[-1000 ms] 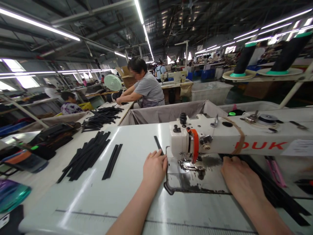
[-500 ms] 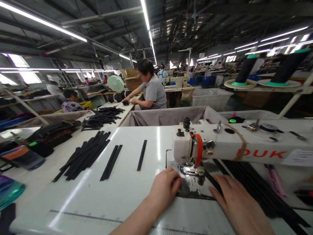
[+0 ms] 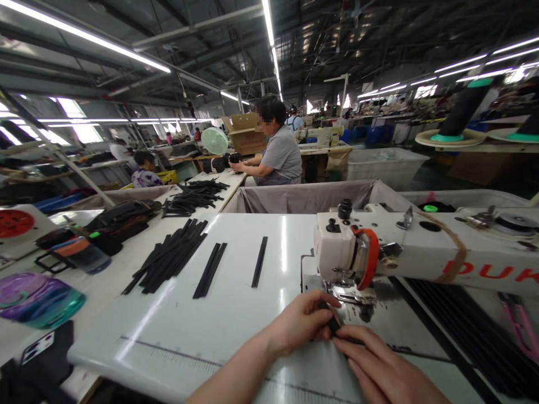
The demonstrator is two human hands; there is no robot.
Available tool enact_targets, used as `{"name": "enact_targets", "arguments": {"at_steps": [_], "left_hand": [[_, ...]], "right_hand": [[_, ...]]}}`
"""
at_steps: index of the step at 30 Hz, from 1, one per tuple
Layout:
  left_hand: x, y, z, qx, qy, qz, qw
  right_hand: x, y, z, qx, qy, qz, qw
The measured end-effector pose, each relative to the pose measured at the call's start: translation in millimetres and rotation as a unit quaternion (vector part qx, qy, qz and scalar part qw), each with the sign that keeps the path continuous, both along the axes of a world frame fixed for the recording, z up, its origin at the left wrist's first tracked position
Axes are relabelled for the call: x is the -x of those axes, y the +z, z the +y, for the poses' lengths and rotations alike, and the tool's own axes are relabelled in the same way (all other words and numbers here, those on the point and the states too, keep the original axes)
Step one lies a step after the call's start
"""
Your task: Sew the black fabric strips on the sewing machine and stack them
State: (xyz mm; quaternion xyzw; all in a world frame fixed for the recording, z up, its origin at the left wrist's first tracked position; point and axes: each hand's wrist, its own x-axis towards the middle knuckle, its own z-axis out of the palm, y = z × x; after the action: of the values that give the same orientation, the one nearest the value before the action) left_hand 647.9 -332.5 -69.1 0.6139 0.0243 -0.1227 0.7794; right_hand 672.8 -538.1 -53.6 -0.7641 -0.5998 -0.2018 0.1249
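Note:
My left hand [image 3: 304, 321] pinches one end of a black fabric strip [image 3: 334, 324], just in front of the presser foot [image 3: 351, 296] of a white sewing machine [image 3: 337, 244]. Close beside it, my right hand [image 3: 381, 362] grips the same strip between thumb and fingers; most of the strip is hidden by the hands. On the white table [image 3: 236, 336] to the left lie a single black strip [image 3: 260, 262], a pair of strips [image 3: 209, 270] and a heaped pile of strips [image 3: 170, 255]. Long black strips [image 3: 467, 331] run under the machine arm at the right.
A co-worker [image 3: 275, 146] in grey sits ahead, past a cloth-lined bin [image 3: 303, 197]. More black strips [image 3: 196, 196] lie on the far table. A purple-teal bottle [image 3: 40, 300], a phone [image 3: 44, 353] and a cup [image 3: 86, 255] stand or lie left. Pink snips [image 3: 520, 325] lie right.
My right hand has moved left from beside the needle area to meet my left hand, and a strip is now held between them in front of the presser foot. The view has shifted left.

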Motion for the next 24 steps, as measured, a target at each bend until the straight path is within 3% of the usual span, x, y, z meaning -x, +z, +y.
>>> {"name": "enact_targets", "arguments": {"at_steps": [3, 6, 7, 9, 11, 12, 14, 18, 24], "left_hand": [[-3.4, 1.1, 10.6, -0.009, 0.021, 0.005, 1.000], [-6.8, -3.5, 6.5, -0.158, 0.100, -0.030, 0.982], [-6.8, -5.4, 3.1, -0.242, 0.132, -0.056, 0.960], [-4.9, -8.3, -3.7, -0.409, 0.171, -0.124, 0.888], [-2.1, -10.1, -7.8, -0.511, 0.159, -0.187, 0.824], [-1.1, -10.8, -8.6, -0.532, 0.147, -0.211, 0.807], [-0.8, -12.4, -9.0, -0.531, 0.132, -0.242, 0.802], [-4.5, -15.9, -9.5, -0.484, 0.138, -0.264, 0.823], [-6.6, -17.7, -10.9, -0.460, 0.149, -0.262, 0.835]], "right_hand": [[-15.2, 8.3, 10.1, 0.020, 0.089, 0.049, 0.995], [-25.8, -9.3, 14.1, -0.019, 0.072, 0.001, 0.997], [-27.0, -17.3, 14.9, -0.036, 0.063, -0.018, 0.997], [-26.3, -30.8, 16.1, -0.060, 0.048, -0.047, 0.996], [-22.8, -38.2, 17.0, -0.071, 0.030, -0.058, 0.995], [-20.7, -39.8, 17.4, -0.076, 0.019, -0.060, 0.995], [-17.0, -40.4, 18.2, -0.079, 0.002, -0.066, 0.995], [-14.8, -38.8, 19.2, -0.075, -0.024, -0.081, 0.994], [-19.4, -40.0, 20.7, -0.073, -0.023, -0.093, 0.993]]}}
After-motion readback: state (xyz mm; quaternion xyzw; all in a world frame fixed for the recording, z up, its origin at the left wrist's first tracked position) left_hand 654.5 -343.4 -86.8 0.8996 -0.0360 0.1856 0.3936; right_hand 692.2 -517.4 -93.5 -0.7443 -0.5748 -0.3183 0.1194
